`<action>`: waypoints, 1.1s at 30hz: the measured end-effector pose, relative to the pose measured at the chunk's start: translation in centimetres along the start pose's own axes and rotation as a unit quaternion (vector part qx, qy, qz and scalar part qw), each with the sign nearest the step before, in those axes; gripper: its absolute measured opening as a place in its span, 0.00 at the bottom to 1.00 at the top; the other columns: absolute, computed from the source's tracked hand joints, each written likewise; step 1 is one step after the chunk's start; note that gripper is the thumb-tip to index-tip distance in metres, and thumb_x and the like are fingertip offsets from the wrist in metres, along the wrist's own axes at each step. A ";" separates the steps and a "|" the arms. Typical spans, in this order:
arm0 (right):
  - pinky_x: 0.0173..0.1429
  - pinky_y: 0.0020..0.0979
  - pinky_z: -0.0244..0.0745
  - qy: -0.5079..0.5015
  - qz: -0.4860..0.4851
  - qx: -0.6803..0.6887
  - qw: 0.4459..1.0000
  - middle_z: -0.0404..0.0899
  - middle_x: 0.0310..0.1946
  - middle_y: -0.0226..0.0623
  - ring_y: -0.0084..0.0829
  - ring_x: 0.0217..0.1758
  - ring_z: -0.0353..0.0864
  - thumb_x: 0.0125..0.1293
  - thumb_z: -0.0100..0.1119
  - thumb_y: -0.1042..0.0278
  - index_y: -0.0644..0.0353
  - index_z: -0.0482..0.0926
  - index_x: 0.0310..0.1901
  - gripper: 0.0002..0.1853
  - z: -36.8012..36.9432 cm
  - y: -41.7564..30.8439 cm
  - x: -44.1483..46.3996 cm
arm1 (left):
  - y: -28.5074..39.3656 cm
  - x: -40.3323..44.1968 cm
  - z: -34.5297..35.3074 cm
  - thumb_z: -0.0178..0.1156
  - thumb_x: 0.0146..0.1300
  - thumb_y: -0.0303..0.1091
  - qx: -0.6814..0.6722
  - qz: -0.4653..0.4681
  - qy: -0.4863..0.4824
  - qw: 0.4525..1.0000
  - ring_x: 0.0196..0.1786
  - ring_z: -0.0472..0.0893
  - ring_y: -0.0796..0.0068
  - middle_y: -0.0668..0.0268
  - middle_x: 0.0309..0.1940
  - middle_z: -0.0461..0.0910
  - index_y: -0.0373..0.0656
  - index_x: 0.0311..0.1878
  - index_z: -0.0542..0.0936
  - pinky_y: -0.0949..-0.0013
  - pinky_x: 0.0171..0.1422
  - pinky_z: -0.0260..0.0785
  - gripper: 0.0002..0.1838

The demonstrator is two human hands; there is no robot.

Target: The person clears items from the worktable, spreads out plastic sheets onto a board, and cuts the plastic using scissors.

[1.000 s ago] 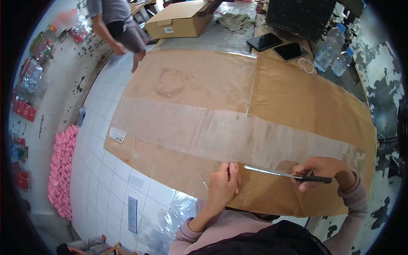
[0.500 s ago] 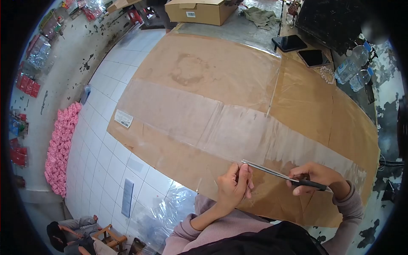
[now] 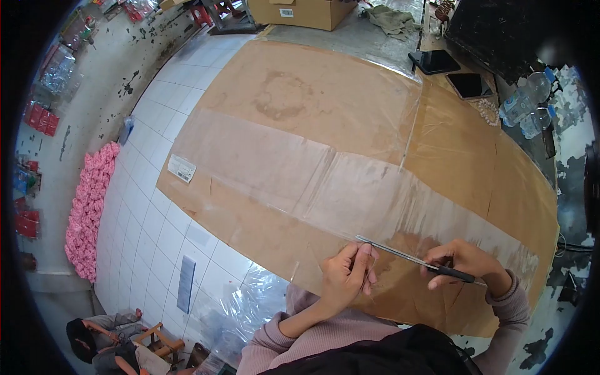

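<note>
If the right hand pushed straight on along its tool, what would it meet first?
Probably the left hand: its fingertips sit by the tip of the black-handled tool in the right hand. Depth is unclear, so the tool might pass just over them.

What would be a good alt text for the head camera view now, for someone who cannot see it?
A person's right hand holds a long metal tool with a black handle, its tip near the pinched fingers of the left hand, above a brown-covered table. Beyond are two phones, two plastic bottles and a cardboard box.
</note>
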State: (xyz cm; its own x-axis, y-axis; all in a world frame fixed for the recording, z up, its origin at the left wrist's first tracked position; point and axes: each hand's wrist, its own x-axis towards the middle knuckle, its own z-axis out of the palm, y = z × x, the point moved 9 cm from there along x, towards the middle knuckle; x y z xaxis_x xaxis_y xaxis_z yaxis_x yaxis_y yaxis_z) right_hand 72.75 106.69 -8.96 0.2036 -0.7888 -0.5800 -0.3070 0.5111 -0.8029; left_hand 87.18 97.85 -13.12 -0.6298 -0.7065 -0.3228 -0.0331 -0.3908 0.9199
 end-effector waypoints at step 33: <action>0.28 0.23 0.57 0.015 -0.015 -0.010 1.000 0.66 0.18 0.24 0.16 0.23 0.61 0.48 0.73 0.54 0.61 0.79 0.37 0.21 -0.2 1.5 -0.3 | 1.0 1.8 -2.5 0.43 0.72 0.34 -0.088 0.026 -0.013 0.996 0.25 0.74 0.82 0.64 0.27 0.75 0.36 0.39 0.71 0.77 0.31 0.71 0.11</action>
State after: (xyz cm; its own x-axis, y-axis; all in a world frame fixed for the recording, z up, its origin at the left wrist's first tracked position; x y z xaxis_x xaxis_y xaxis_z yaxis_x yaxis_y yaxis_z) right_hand 72.01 107.60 -9.95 0.1843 -0.8138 -0.5511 -0.3198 0.4805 -0.8166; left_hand 87.98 94.70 -13.37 -0.6471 -0.7137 -0.2680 0.1355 -0.4536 0.8808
